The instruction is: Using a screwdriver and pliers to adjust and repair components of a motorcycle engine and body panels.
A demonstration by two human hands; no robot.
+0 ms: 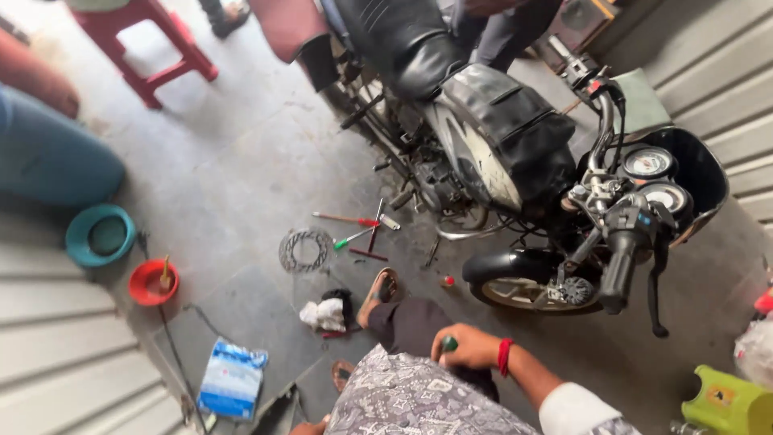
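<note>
The right hand (471,348) was fisted around a small green-tipped tool (448,344) held against the knee, while only a sliver of the left hand (310,428) showed, its grip impossible to tell. Ahead of the right hand lay bare floor, then the scattered screwdrivers (358,229), with the motorcycle (515,161) stretching beyond.

One motorcycle (515,161), two bowls: teal (100,234), red (153,283); two stools: red (149,40), green (729,400).
</note>
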